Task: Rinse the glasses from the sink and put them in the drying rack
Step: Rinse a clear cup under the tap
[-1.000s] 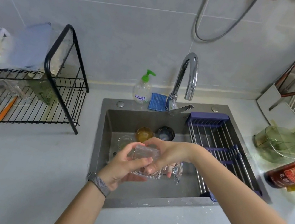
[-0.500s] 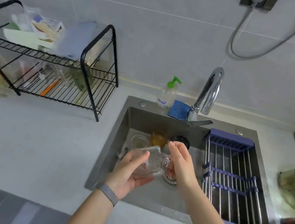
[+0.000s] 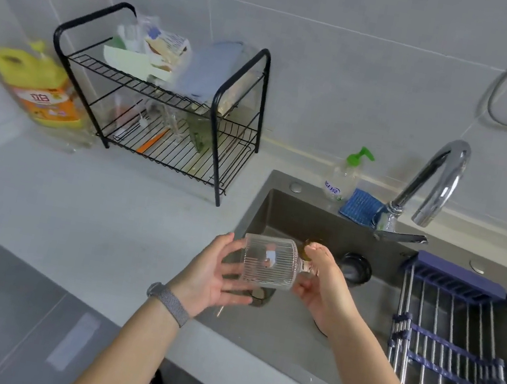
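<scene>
The grey square steel sink (image 3: 278, 196) fills the right of the view, and the black two-tier wire drying rack (image 3: 170, 116) stands well apart from it on the pale countertop (image 3: 72, 210), up and to the left. Between them, over the sink's left edge, the clear ribbed glass with a side handle (image 3: 268, 261) is held on its side, mouth toward the left.

The step in hand looks like carrying a rinsed glass across to the rack. To do it well, the left hand (image 3: 212, 281) should close fully round the ribbed wall before the right hand (image 3: 321, 288) lets go of the handle end; a wet ribbed surface may slip. Tip the mouth down over the sink first so leftover water runs out there. The rack's lower tier already seems crowded with clear items, though blur makes them hard to sort out, so pick an open stretch of wire and set the glass mouth-down.

The left hand's fingers are spread, cupping under and behind the glass. The right hand grips the base end, fingers curled at the handle.

The glass is transparent, with fine vertical ribs and a small coloured sticker on its side. A small amber glass (image 3: 309, 247) peeks from behind the right hand, still in the sink.
</scene>
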Tool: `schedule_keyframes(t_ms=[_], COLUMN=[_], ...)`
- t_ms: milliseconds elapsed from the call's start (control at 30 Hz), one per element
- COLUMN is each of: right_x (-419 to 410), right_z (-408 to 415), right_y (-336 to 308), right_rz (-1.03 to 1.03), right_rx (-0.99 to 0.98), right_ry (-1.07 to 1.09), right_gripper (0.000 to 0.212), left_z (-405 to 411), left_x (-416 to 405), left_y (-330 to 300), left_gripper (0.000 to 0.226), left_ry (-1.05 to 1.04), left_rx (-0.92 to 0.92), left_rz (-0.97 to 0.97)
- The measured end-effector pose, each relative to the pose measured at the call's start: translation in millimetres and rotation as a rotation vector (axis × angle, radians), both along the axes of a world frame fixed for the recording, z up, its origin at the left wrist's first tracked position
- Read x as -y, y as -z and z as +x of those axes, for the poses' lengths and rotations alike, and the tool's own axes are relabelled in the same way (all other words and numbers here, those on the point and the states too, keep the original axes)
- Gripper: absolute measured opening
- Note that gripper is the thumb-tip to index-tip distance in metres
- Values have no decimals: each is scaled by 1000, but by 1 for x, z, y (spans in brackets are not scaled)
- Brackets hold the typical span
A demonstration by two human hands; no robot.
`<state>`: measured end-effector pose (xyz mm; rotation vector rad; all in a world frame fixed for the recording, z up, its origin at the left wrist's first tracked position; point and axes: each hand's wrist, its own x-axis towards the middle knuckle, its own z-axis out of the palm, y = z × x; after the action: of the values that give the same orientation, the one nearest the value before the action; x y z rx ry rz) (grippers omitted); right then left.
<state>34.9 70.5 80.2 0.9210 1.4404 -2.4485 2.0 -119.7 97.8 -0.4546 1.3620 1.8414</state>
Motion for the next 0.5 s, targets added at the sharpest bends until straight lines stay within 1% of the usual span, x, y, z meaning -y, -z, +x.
schedule_keyframes(t_ms=[100,200,267,400,500], right_x=[22,57,87,154,196], right_z=[-20,-46,-64,-104,-134], right_y=[-7,-11,-11,-11,-16], right_rz=[137,295,358,440,550], right_rx=[-25,-45,-53,-44,-50], right_ry=[-80,-139,-155,-128,-108], right_gripper=[20,19,17,10,14], left_z=[-19,-44,-62,-100,-132], left_x=[32,76,111,193,247], left_y=[2,8,13,21,24], left_gripper=[29,19,15,16,14], left_ry=[30,56,62,120,149], left_rx=[-95,-148,-166,-208,-263], left_rz=[-183,-319,-358,-402,-450])
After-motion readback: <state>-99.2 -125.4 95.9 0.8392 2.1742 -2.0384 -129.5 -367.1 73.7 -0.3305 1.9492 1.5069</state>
